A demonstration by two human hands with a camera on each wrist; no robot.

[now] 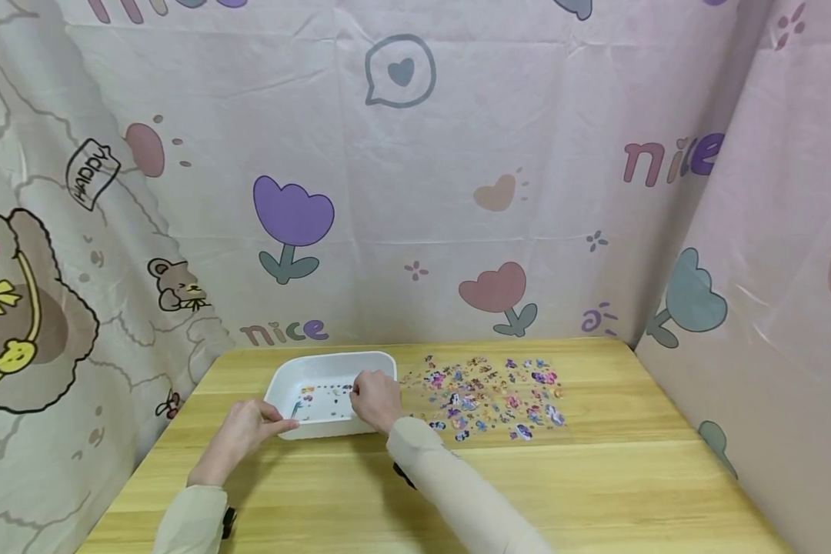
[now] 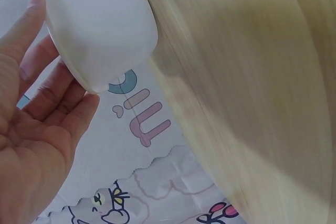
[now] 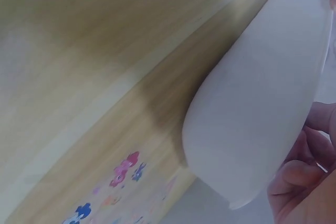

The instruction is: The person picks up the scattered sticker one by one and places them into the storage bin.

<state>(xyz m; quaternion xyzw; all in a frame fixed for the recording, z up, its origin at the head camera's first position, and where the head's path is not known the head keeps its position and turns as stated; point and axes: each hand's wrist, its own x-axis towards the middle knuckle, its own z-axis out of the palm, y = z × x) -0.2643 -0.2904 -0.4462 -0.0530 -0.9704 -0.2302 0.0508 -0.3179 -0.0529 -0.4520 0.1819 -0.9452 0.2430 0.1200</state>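
A white plastic tray [image 1: 332,428] sits on a wooden table [image 1: 609,492]. The left hand [image 1: 241,432] grips the tray's near left corner, thumb on the rim. The right hand [image 1: 377,400] is over the tray's right end, fingers curled together; whether they pinch anything is hidden. Small colourful stickers [image 1: 308,398] dot the tray's floor; more cartoon stickers [image 1: 467,402] spread right of the tray.

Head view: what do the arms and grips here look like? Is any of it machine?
It looks like a person: the left sleeve and right sleeve are long and pale cream. A small black piece shows beside each, too little to identify. The left grip and right grip are ungloved human hands.
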